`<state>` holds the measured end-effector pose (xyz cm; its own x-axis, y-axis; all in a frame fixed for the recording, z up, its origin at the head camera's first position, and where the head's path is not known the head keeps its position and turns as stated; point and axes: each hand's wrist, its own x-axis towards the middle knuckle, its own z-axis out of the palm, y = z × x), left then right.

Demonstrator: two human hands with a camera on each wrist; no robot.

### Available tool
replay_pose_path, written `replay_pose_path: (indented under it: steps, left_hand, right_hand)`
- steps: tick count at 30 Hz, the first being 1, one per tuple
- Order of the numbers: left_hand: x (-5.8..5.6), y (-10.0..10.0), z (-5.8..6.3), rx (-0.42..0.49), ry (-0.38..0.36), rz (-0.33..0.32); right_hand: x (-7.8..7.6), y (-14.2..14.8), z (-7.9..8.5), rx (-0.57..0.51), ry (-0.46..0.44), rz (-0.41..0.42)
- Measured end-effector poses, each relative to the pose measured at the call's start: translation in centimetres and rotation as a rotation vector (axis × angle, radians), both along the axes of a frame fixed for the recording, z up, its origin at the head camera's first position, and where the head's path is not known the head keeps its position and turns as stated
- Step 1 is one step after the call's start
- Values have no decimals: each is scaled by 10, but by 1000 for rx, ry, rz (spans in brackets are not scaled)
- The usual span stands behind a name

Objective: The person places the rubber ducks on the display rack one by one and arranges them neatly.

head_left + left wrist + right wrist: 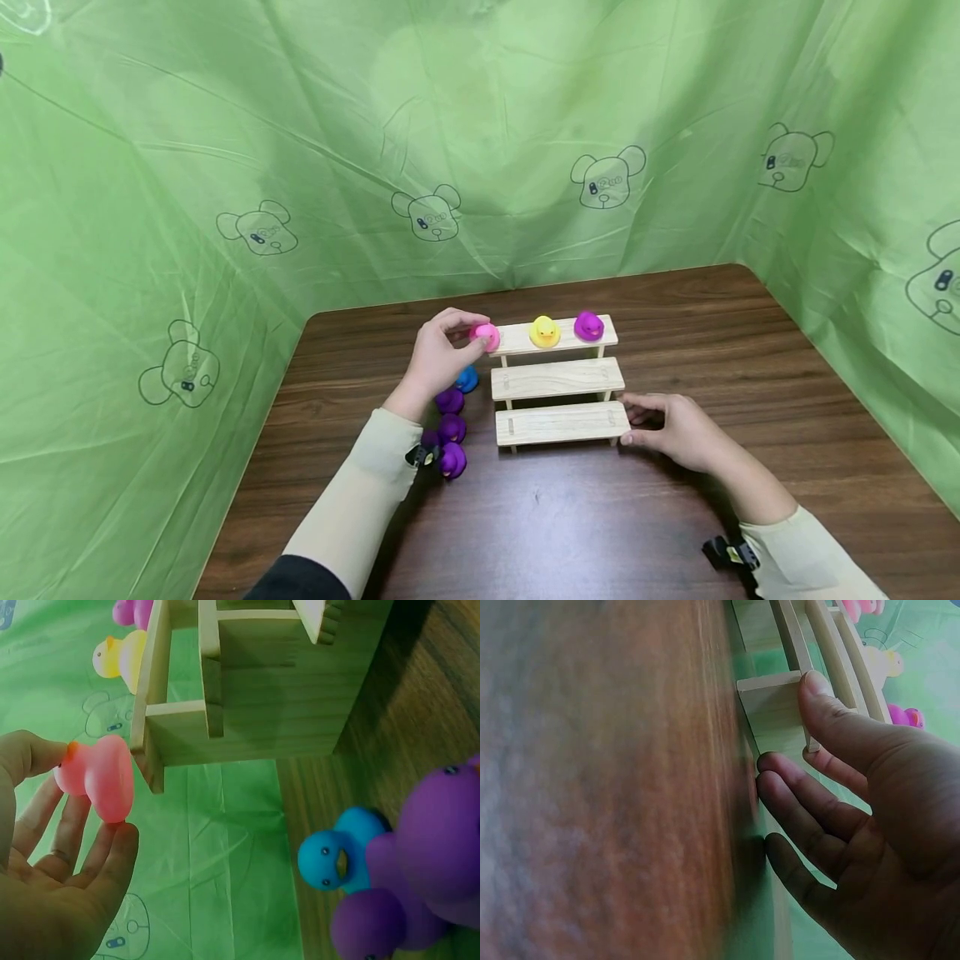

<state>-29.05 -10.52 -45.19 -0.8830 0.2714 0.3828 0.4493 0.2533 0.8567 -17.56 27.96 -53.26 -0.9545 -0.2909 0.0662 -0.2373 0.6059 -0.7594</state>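
Note:
A pink rubber duck (101,776) is pinched between the thumb and fingers of my left hand (438,354), right at the left end of the top step. The three-step wooden stand (558,379) carries a yellow rubber duck (544,332) mid-step and a purple rubber duck (588,326) toward the right, both on its top step. My right hand (678,433) holds the right end of the bottom step between thumb and index finger; its other fingers (802,817) extend below, beside the stand.
Left of the stand, a blue duck (467,379) and several purple ducks (452,428) sit in a rough column, partly under my left forearm. Green printed cloth (510,167) hangs behind and at both sides of the brown wooden table (562,525).

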Motion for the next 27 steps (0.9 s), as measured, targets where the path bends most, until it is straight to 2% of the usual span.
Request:
replay_pose_path:
  steps: [5,11,27]
  left_hand:
    - [-3,7,1,7,-16,-3]
    - [-4,14,1,-28,-24,-5]
    - [-7,22,-3,-53,-47,-28]
  right_hand:
    - [-1,0,0,2,5,4]
    - [-1,0,-1,7,3,6]
    - [0,0,1,14,9,-5]
